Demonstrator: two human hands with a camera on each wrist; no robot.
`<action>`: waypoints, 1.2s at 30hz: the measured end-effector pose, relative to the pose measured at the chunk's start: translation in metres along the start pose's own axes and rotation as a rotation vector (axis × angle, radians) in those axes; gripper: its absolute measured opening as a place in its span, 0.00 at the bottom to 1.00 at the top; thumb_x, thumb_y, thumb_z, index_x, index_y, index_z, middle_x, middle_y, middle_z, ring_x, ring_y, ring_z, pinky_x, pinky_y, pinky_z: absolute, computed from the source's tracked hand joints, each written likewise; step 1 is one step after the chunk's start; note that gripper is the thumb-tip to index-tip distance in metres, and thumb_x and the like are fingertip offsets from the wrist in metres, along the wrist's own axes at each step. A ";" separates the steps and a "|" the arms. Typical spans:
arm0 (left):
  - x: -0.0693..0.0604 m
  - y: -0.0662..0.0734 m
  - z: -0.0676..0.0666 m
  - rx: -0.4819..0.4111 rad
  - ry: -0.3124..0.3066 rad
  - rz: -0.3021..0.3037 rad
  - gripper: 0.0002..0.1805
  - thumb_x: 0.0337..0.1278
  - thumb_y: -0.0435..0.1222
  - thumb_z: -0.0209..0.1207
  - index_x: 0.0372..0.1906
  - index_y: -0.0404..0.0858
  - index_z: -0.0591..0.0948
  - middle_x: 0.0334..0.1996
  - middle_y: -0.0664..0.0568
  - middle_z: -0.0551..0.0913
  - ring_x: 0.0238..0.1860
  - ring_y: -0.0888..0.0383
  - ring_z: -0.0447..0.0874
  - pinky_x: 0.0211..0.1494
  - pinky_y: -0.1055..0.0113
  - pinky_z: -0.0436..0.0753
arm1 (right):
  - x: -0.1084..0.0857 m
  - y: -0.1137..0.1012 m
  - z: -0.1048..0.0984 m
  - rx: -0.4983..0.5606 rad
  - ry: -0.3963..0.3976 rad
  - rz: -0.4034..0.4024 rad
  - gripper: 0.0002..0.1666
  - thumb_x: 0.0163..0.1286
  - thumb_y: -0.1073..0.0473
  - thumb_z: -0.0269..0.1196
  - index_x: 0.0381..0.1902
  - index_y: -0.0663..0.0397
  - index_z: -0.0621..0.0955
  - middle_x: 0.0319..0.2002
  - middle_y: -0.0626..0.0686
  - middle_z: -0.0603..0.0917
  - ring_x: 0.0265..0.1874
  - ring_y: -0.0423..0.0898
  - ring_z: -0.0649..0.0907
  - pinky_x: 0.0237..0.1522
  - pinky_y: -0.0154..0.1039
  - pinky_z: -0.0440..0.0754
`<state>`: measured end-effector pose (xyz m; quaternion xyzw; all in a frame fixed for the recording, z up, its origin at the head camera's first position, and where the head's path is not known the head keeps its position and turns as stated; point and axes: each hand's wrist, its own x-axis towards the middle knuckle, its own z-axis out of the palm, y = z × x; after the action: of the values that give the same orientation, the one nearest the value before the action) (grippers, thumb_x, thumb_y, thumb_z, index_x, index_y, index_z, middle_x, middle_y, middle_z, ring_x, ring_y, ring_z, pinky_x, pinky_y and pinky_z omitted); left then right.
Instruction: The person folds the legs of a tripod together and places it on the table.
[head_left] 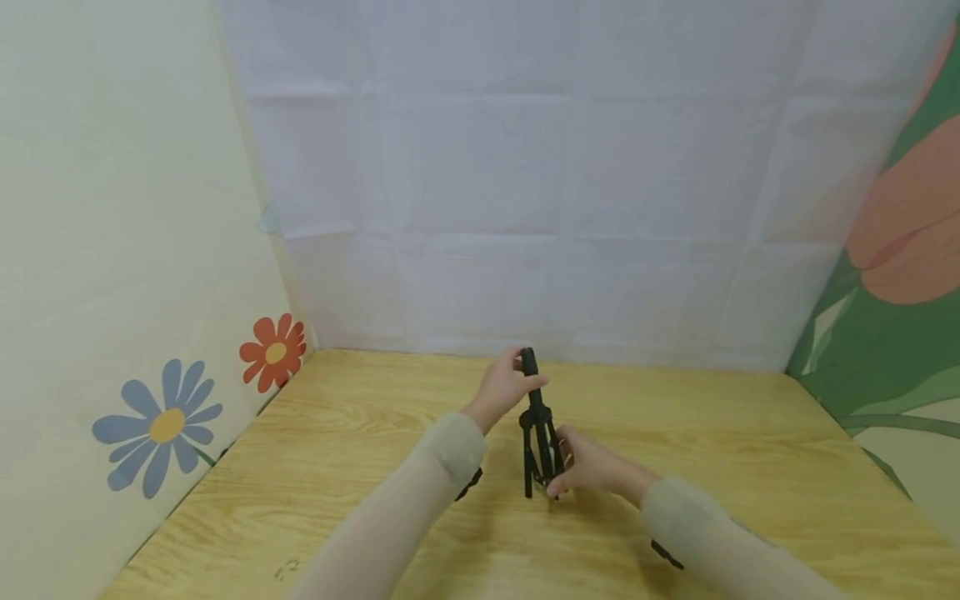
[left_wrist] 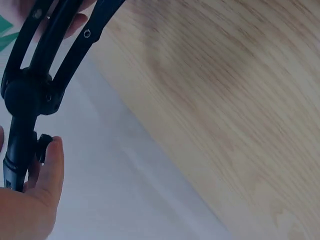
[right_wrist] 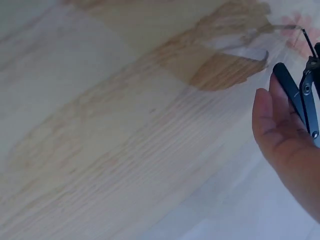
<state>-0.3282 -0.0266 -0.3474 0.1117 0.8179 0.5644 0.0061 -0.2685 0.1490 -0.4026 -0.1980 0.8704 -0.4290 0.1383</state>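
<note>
A small black tripod is held upright at the middle of the table, its legs pointing down and only slightly spread. The left hand grips its upper column; in the left wrist view that hand has its thumb against a small knob on the column of the tripod. Lower down, the right hand has thumb and fingers around a leg. The right wrist view shows the right hand with its fingers along a leg of the tripod.
The wood-grain table is backed by a creased white cloth. To the left stands a pale panel with blue and red flowers, and to the right a panel with green leaves and a pink flower.
</note>
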 end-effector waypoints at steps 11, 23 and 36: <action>-0.004 -0.003 -0.004 -0.187 0.000 0.079 0.27 0.63 0.26 0.59 0.66 0.29 0.67 0.54 0.34 0.76 0.50 0.42 0.80 0.51 0.54 0.81 | -0.005 -0.003 -0.005 0.049 -0.049 -0.081 0.34 0.59 0.64 0.72 0.57 0.71 0.68 0.41 0.57 0.79 0.38 0.52 0.82 0.41 0.48 0.82; -0.007 -0.013 -0.018 -0.259 -0.184 0.182 0.24 0.68 0.22 0.48 0.68 0.26 0.63 0.57 0.32 0.75 0.59 0.39 0.75 0.57 0.51 0.78 | -0.004 0.009 -0.009 0.215 -0.135 -0.109 0.43 0.63 0.62 0.69 0.66 0.77 0.60 0.56 0.72 0.75 0.52 0.66 0.79 0.50 0.53 0.80; -0.013 -0.023 -0.019 -0.350 -0.224 0.156 0.28 0.71 0.23 0.44 0.73 0.29 0.55 0.62 0.32 0.71 0.63 0.39 0.71 0.61 0.51 0.74 | -0.005 -0.003 0.003 0.241 -0.153 -0.038 0.51 0.62 0.64 0.69 0.72 0.73 0.52 0.60 0.74 0.71 0.56 0.66 0.76 0.56 0.59 0.74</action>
<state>-0.3220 -0.0543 -0.3632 0.2336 0.6905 0.6807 0.0725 -0.2622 0.1477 -0.4010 -0.2287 0.7955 -0.5166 0.2190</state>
